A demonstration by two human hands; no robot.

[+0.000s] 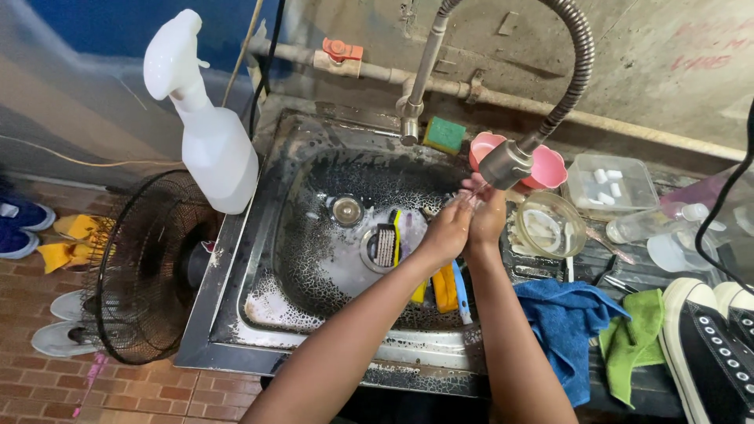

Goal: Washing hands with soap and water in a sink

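Note:
My left hand (448,228) and my right hand (488,213) are pressed together over the right side of a worn metal sink (259,314). They sit just under the head of a flexible spray faucet (505,162), and a thin stream of water falls on the fingers. Neither hand holds anything that I can see. Below the hands, in the basin, lie a black-bristled brush (385,245), yellow brushes (444,287) and a blue-handled brush (462,295).
A white spray bottle (212,149) stands at the sink's left rim. A fan grille (145,267) is on the floor left. On the right counter are a pink bowl (550,166), glass bowl (550,224), clear box (611,182), blue cloth (567,322), green cloth (638,338) and black sneakers (707,345).

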